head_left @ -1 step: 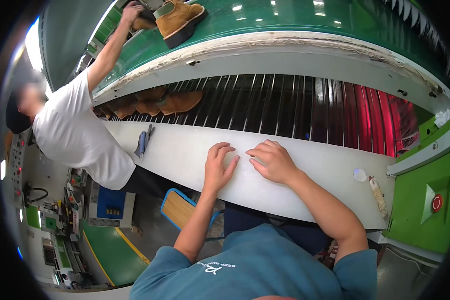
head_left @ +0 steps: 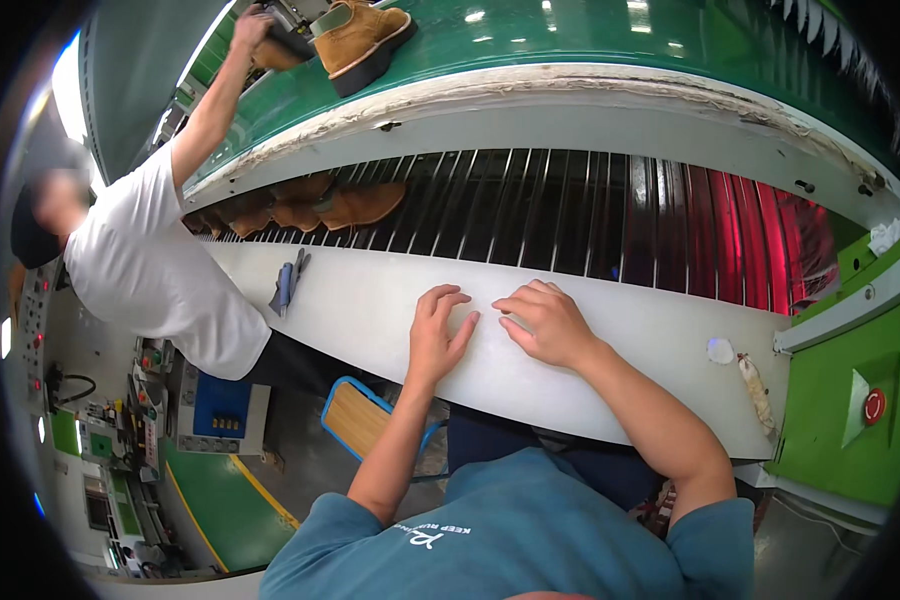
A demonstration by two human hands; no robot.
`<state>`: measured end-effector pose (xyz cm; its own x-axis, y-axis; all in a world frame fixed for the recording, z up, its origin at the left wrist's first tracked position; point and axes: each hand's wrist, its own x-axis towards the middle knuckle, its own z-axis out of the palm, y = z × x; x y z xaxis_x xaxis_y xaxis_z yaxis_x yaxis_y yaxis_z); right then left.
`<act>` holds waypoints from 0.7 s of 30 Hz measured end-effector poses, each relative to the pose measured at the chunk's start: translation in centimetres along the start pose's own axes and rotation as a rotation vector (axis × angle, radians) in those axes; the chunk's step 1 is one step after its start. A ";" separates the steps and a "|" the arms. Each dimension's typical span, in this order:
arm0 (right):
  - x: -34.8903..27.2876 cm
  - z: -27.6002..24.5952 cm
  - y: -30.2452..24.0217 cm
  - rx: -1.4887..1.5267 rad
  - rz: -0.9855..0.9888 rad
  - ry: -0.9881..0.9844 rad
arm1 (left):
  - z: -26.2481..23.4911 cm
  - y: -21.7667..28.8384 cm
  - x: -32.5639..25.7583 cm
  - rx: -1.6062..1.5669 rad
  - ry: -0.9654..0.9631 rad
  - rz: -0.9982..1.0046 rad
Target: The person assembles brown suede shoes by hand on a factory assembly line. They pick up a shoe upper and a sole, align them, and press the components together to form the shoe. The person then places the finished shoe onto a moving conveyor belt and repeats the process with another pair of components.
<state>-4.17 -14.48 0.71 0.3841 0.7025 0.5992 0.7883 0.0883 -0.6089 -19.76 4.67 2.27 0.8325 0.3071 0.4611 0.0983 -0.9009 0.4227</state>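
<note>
Both my hands rest on the white tabletop, a short gap between them. My left hand has its thumb apart from its slightly curled fingers and holds nothing. Fingers bent but loose, my right hand is likewise bare. Beyond them runs a dark roller conveyor. Several tan shoes lie on its left part. On the tabletop, left of my hands, is a tool with a blue handle.
A tan shoe with a dark sole stands on the green belt. At left, a co-worker in a white shirt reaches for a shoe there. A round white piece, a wrapped stick and a red button are at right.
The co-worker's raised hand and the shoe at it have shifted slightly to the left. My own hands have stayed in place.
</note>
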 end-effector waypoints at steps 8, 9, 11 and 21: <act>-0.2 -0.1 0.0 0.010 0.014 -0.031 | 0.2 0.0 -0.2 -0.022 0.009 -0.008; -0.1 -0.2 0.0 0.008 0.014 -0.030 | 0.2 0.0 -0.2 -0.023 0.010 -0.006; -0.1 -0.2 0.0 0.006 0.017 -0.028 | 0.2 0.1 -0.2 -0.024 0.010 -0.005; 0.0 -0.4 0.0 0.027 0.033 -0.047 | 0.1 0.0 -0.2 -0.026 0.018 0.010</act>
<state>-4.00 -14.73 0.91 0.3866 0.7374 0.5539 0.7622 0.0827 -0.6420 -19.87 4.62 2.10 0.8233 0.3040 0.4792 0.0756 -0.8956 0.4383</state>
